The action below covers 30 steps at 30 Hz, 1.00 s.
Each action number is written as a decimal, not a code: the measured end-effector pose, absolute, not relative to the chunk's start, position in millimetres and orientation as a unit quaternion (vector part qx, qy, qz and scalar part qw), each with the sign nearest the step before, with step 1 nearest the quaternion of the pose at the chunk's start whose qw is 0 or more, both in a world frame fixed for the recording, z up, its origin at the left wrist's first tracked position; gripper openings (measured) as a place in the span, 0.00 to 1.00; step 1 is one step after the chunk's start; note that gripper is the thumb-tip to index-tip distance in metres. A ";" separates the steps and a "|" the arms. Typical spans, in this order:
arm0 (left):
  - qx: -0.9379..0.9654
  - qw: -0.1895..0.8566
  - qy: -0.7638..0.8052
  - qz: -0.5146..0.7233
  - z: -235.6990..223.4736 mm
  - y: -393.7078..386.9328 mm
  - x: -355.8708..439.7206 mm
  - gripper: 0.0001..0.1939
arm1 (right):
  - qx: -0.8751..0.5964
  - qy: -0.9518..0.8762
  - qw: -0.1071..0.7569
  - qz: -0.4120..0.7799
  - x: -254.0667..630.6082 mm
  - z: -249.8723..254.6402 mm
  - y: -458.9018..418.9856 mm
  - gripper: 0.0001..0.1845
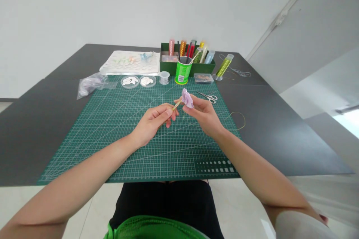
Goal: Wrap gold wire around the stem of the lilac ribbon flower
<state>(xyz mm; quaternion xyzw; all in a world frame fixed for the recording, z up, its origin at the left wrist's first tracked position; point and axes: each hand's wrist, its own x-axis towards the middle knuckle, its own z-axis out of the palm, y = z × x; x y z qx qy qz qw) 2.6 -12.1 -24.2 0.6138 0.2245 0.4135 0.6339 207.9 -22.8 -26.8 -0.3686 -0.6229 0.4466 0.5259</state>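
Observation:
Over the middle of the green cutting mat point(112, 157), a pale purple artificial flower point(186, 98) is held up at a slant. Its thin stem point(176, 105) looks yellowish gold. My left hand point(153, 121) is closed, pinching that stem between thumb and fingers. My right hand point(204, 114) is at the flower head, with thumb and fingertips closed about the petals. Some of its fingertips are hidden behind the flower. Just beyond my right hand lie small scissors point(210, 97) with white handles.
A green can point(183, 71) holding sticks stands before a dark green box point(168, 65) of thread spools. Nearby are two dishes of white pieces point(130, 81), a clear case point(203, 78), a leaning green spool point(225, 65), a plastic bag point(91, 84) and a white sheet stack point(112, 68).

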 end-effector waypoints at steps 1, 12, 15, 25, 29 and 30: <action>0.637 0.602 0.228 0.424 -25.4 -12.1 2.8 0.21 | -0.362 -0.595 0.540 0.473 204.8 -28.0 -24.4 0.14; 0.748 0.387 0.287 0.457 -27.1 -23.4 7.2 0.17 | -0.378 -0.454 0.618 0.519 169.2 -32.2 -46.2 0.12; 0.728 0.428 0.303 0.442 -23.9 -26.4 9.0 0.18 | -0.391 -0.461 0.632 0.485 170.6 -28.8 -46.4 0.11; 0.593 0.661 0.238 0.394 -27.3 -26.6 13.1 0.22 | -0.311 -0.447 0.610 0.576 175.1 -24.6 -42.1 0.10; 0.525 0.738 0.220 0.362 -26.5 -28.4 14.1 0.21 | -0.322 -0.448 0.608 0.571 176.9 -28.0 -41.0 0.12; 0.510 0.754 0.215 0.355 -26.3 -28.6 14.3 0.21 | -0.331 -0.450 0.605 0.567 177.9 -28.5 -40.7 0.13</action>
